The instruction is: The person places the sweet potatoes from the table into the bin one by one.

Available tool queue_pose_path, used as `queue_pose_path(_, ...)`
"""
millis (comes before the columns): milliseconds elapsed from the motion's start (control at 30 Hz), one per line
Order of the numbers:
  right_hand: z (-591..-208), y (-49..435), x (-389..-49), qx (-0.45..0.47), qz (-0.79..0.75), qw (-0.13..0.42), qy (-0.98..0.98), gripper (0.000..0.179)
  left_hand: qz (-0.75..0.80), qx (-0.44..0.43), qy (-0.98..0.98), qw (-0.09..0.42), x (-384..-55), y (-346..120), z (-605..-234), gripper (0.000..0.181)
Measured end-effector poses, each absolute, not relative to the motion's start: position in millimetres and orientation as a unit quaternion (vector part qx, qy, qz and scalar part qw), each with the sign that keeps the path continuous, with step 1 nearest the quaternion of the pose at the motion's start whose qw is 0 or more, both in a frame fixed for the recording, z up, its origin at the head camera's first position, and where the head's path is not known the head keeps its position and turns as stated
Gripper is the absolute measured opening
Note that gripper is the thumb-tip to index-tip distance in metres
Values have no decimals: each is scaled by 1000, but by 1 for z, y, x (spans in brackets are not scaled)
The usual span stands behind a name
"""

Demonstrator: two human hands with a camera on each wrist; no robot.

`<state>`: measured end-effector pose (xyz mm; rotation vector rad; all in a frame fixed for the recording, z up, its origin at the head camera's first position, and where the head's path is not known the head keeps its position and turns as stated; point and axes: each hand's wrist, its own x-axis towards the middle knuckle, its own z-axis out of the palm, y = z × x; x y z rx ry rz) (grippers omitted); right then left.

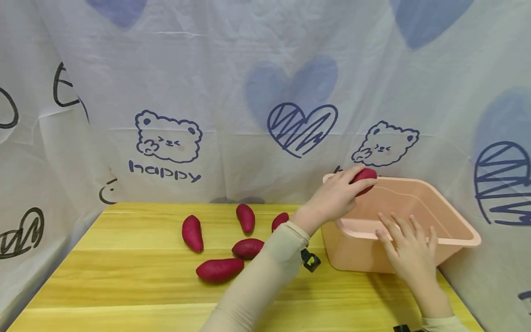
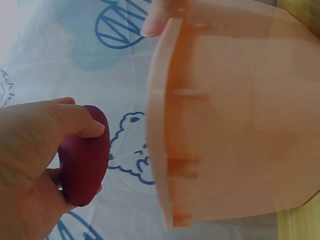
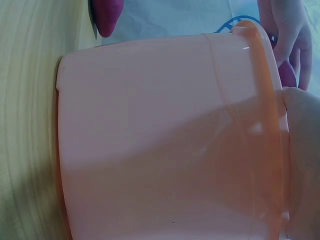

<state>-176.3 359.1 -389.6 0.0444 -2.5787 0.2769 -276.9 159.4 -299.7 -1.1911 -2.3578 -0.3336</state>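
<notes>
R wrist view dim vs. head; tub (image 3: 160, 135) part-shadowed.

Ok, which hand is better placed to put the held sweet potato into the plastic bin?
Left, I'd judge: the left hand grips the sweet potato, raised above rim level of the plastic bin. The right hand, at its near side, holds no sweet potato.
</notes>
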Motion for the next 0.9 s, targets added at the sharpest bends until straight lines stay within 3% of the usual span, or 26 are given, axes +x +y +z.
queue_pose_path(567, -391, 359, -177, 20, 103, 282, -954, 46, -128, -453, -856, 215, -283, 196, -321, 56)
queue_pose_path(900, -393, 360, -178, 20, 102, 287, -952, 45, -123, -462, -848, 227, -287, 206, -339, 53)
